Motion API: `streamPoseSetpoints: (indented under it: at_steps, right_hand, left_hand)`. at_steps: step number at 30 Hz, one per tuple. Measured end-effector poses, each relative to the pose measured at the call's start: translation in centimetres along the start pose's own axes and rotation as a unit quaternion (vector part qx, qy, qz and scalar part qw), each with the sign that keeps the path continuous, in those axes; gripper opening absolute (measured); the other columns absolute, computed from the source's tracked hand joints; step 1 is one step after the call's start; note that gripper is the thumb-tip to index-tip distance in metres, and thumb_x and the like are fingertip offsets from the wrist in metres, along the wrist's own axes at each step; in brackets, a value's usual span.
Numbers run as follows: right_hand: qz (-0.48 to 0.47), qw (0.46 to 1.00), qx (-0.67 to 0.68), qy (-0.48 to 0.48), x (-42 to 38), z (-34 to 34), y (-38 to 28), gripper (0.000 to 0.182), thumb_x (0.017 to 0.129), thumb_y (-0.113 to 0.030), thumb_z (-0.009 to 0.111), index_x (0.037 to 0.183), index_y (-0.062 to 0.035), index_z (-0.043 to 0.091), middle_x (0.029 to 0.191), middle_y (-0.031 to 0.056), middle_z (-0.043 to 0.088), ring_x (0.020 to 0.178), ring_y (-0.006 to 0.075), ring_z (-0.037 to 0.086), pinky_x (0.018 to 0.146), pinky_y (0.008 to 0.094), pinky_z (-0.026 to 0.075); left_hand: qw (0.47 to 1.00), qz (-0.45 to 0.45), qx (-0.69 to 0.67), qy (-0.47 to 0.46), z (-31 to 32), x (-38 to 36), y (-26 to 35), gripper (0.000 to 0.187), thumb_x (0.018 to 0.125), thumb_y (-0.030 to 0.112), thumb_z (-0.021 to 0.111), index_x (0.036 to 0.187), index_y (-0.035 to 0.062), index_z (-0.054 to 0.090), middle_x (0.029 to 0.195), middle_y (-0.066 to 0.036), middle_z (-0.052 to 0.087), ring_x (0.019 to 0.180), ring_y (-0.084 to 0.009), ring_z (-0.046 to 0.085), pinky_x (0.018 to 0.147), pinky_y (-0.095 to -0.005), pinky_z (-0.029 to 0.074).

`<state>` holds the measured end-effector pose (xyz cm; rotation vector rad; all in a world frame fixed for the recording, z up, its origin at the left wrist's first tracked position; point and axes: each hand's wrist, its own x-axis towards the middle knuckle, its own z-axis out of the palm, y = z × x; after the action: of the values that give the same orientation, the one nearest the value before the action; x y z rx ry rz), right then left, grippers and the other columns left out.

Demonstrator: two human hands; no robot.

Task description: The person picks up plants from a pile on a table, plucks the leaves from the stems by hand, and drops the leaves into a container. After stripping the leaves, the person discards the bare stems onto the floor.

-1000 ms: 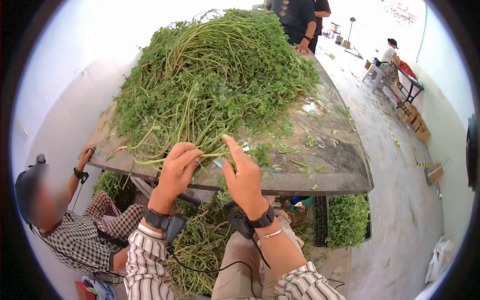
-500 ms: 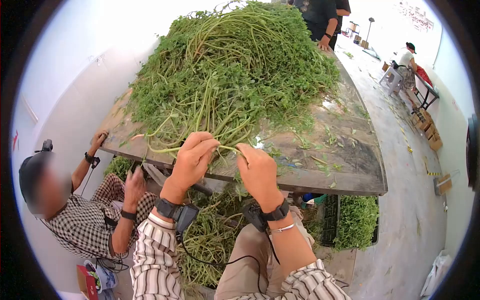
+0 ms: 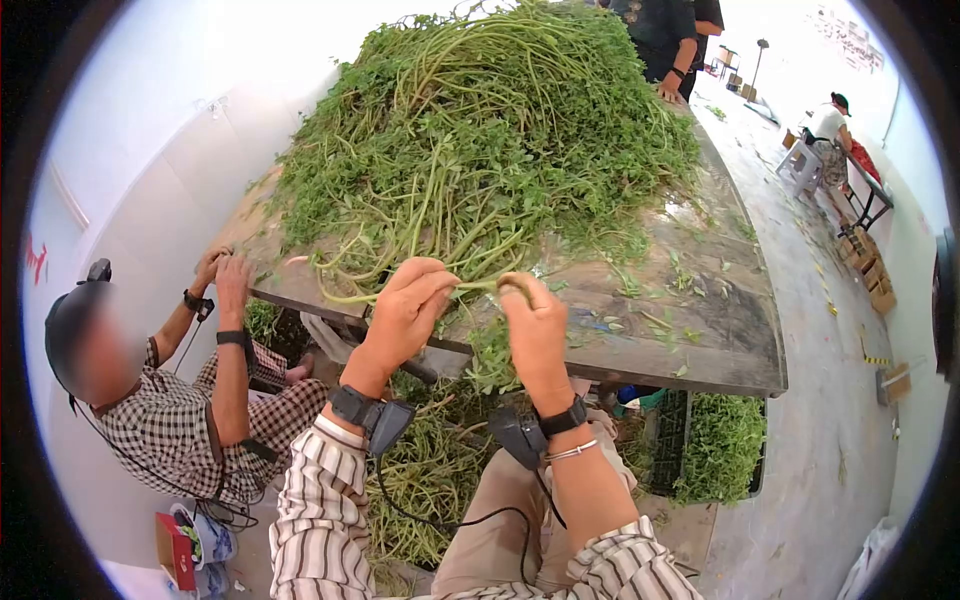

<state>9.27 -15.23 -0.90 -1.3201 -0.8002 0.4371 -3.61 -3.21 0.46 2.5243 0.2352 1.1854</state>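
Observation:
A thin green plant stem (image 3: 478, 285) stretches between my two hands over the table's near edge. My left hand (image 3: 405, 310) pinches it between thumb and fingers, and a long pale length of it trails off to the left. On the other side my right hand (image 3: 538, 330) is closed on the stem, fingers curled in. A leafy sprig (image 3: 492, 352) hangs just below, beside the right hand. Beyond both hands rises a big heap of leafy green plants (image 3: 500, 160), its long stems spilling toward me on the wooden table (image 3: 730, 340).
Under the table lie a pile of cut stems (image 3: 425, 500) and a black crate (image 3: 672, 435) of greens. To my left a person (image 3: 180, 400) sits with hands at the table edge. Another person (image 3: 655, 45) stands at the far end; someone (image 3: 828, 130) sits farther right.
My right hand has turned, its fingers curling further, and a leafy sprig shows more beneath it. The seated person's nearer hand has risen to the table edge. The view has shifted slightly.

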Motion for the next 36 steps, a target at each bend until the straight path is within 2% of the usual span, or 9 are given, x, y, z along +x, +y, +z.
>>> streamPoseSetpoints:
  at_steps: [2,3,10,20,23,28,32,34,36]
  right_hand:
    - [0.096,0.985,0.128,0.063,0.4,-0.9,-0.3,0.015,0.083,-0.009,0.053,0.091,-0.0005,0.064,0.066,-0.0029,0.047,0.057,0.0032,0.035,0.05,0.0228,0.033]
    - [0.058,0.965,0.25,0.051,0.8,-1.5,0.2,0.013,0.085,-0.011,0.052,0.091,-0.0045,0.063,0.065,-0.0046,0.048,0.054,0.003,0.035,0.048,0.0209,0.033]
    - [0.127,0.912,0.389,-0.003,0.7,-3.5,-0.2,0.017,0.091,-0.022,0.05,0.099,-0.0065,0.053,0.076,-0.0019,0.044,0.063,0.0061,0.042,0.053,0.0211,0.037]
    - [0.097,0.857,0.505,-0.037,-0.2,-5.1,0.2,0.018,0.093,-0.023,0.047,0.106,-0.0111,0.049,0.086,-0.0022,0.045,0.075,0.0073,0.045,0.064,0.0234,0.04]
    - [0.091,0.865,0.493,0.003,-0.2,-5.1,0.4,0.015,0.094,-0.022,0.045,0.106,-0.0124,0.047,0.09,-0.0028,0.047,0.075,0.0085,0.046,0.063,0.0245,0.041]
    - [0.111,0.805,0.579,-0.064,0.3,-6.4,1.8,0.012,0.095,-0.023,0.042,0.104,-0.0141,0.046,0.093,-0.0037,0.05,0.075,0.0114,0.048,0.06,0.0263,0.042]
    - [0.105,0.803,0.584,-0.05,0.6,-6.9,1.6,0.013,0.095,-0.025,0.044,0.104,-0.0147,0.046,0.089,-0.0035,0.05,0.075,0.0121,0.048,0.062,0.0262,0.043]
    - [0.106,0.807,0.58,-0.044,0.2,-7.2,1.0,0.014,0.096,-0.025,0.044,0.104,-0.0148,0.046,0.089,-0.0034,0.05,0.075,0.012,0.048,0.063,0.0262,0.043]
    - [0.099,0.81,0.577,-0.042,0.3,-7.3,1.0,0.014,0.096,-0.026,0.044,0.104,-0.0149,0.046,0.089,-0.0033,0.05,0.076,0.0119,0.048,0.064,0.0261,0.044]
  left_hand:
    - [1.0,-0.022,0.009,0.018,-0.3,-0.4,-1.3,0.013,0.08,-0.003,0.06,0.093,-0.0007,0.062,0.094,-0.011,0.057,0.083,-0.0255,0.058,0.072,-0.0326,0.048]
    - [0.998,-0.044,0.018,0.034,-0.4,-0.6,-1.9,0.013,0.08,-0.003,0.06,0.093,-0.001,0.062,0.094,-0.011,0.058,0.084,-0.026,0.058,0.073,-0.033,0.048]
    - [0.995,-0.095,0.024,-0.03,0.1,-0.8,-2.8,0.015,0.079,0.0,0.061,0.094,-0.0015,0.063,0.097,-0.012,0.057,0.089,-0.028,0.056,0.076,-0.0358,0.046]
    - [0.978,-0.133,0.127,-0.095,0.3,2.5,-3.3,0.023,0.085,0.016,0.057,0.103,0.0022,0.063,0.1,-0.015,0.059,0.098,-0.0324,0.054,0.083,-0.0398,0.043]
    - [0.966,-0.172,0.143,-0.133,2.1,4.1,-5.1,0.025,0.086,0.017,0.052,0.103,0.0003,0.062,0.094,-0.018,0.061,0.096,-0.0365,0.055,0.082,-0.0424,0.044]
    - [0.909,-0.284,0.221,-0.211,4.7,6.0,-8.4,0.039,0.083,0.02,0.054,0.111,-0.0074,0.051,0.095,-0.028,0.058,0.094,-0.0426,0.054,0.08,-0.0481,0.043]
    - [0.902,-0.312,0.238,-0.18,5.6,7.0,-10.0,0.052,0.08,0.022,0.06,0.118,-0.0097,0.044,0.102,-0.031,0.056,0.095,-0.0435,0.055,0.08,-0.0474,0.044]
    - [0.891,-0.369,0.2,-0.173,5.5,7.8,-10.3,0.035,0.079,0.015,0.058,0.104,-0.0059,0.045,0.096,-0.028,0.058,0.091,-0.0432,0.057,0.075,-0.0475,0.047]
    - [0.891,-0.374,0.205,-0.153,5.8,7.6,-11.2,0.037,0.077,0.016,0.061,0.104,-0.0067,0.047,0.095,-0.026,0.059,0.088,-0.0401,0.059,0.074,-0.0455,0.047]
